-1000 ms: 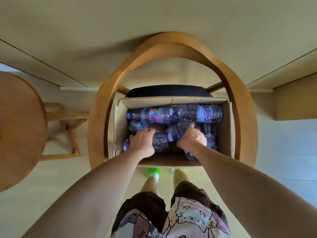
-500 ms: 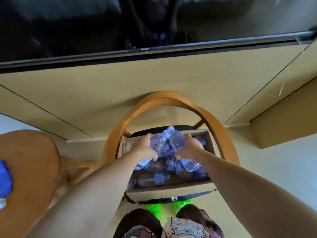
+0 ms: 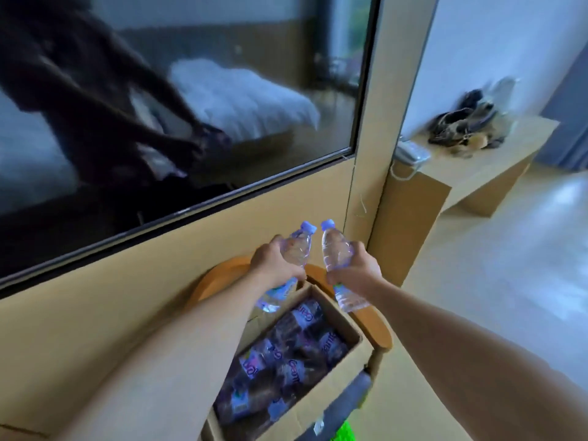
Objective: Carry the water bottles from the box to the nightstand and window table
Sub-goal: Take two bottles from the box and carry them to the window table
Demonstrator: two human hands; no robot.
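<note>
ITEM two water bottles | left hand (image 3: 276, 265) fingers wrapped round left bottle (image 3: 294, 251), right hand (image 3: 356, 268) fingers round right bottle (image 3: 334, 249) | both caps-up above box (image 3: 337, 374) (one per hand, I judge for two drop-offs) | box on chair (image 3: 378, 326), more bottles inside.

The cardboard box (image 3: 334, 380) sits open at the top, so the way up out of it is free, though it is packed with bottles (image 3: 286, 354) lying close together. Around the box curves the wooden chair back (image 3: 380, 329), barring its far and right sides. Just behind the box rises a tan wall panel (image 3: 178, 259) with a dark screen (image 3: 178, 100). Right of the box the floor (image 3: 496, 281) lies open toward the desk (image 3: 490, 167), which carries a bag (image 3: 461, 128) and a phone (image 3: 410, 152).
</note>
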